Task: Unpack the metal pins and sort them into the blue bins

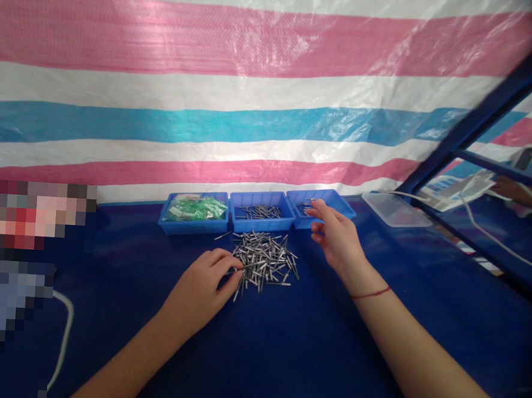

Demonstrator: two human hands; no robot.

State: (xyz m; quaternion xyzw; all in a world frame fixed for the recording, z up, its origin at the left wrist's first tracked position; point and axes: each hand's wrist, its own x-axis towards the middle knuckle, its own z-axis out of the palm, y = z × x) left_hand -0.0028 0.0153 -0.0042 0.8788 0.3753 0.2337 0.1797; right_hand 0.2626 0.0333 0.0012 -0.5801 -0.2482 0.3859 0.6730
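A heap of slim silvery metal pins, which look like blind rivets [266,259], lies on the dark blue table. At the heap's left edge my left hand [211,283] is closed, its thumb and forefinger pinching a rivet or two. My right hand [338,236] is over the front left part of the right blue bin [340,203], with loosely curled fingers apart. A few rivets show in that bin by its fingertips, and I see none clearly gripped. Beside it, the middle blue bin [258,225] holds more rivets.
The left blue bin [194,227] contains green plastic packets [197,208]. A clear plastic lid [396,210] lies right of the bins. Behind stands a striped plastic sheet [252,126]. A dark metal frame [477,128] rises at right, with white cables [485,227] beyond; another white cable [66,331] lies left.
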